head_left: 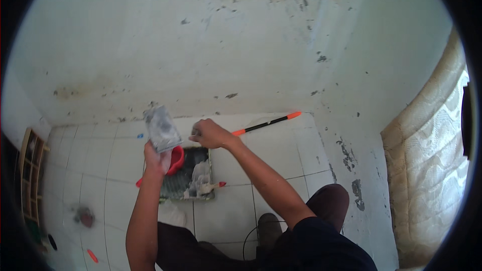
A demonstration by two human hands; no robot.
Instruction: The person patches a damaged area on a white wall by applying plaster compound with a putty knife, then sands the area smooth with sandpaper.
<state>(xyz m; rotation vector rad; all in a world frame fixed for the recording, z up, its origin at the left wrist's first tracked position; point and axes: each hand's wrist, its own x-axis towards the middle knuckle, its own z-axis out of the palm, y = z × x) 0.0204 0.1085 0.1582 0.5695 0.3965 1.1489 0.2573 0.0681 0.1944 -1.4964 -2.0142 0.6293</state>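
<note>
My left hand (153, 156) is closed on a grey rectangular plate (163, 126) smeared with white, held upward at the centre left. My right hand (207, 131) is curled around a small grey thing whose shape I cannot make out, just right of the plate. Below both hands a dark paint tray (196, 168) lies on the tiles, streaked with white. A red container (174, 158) sits at its left, partly hidden by my left hand. A brush with a red tip (216, 185) lies across the tray's lower right.
An orange-and-black pole (271, 122) lies along the patchy wall (251, 55). At left are a wooden rack (32, 170), a blurred dark object (85, 217) and an orange item (92, 256). Quilted cream padding (411, 180) stands at right. A white bag (170, 213) and black cord (246, 243) are near my legs.
</note>
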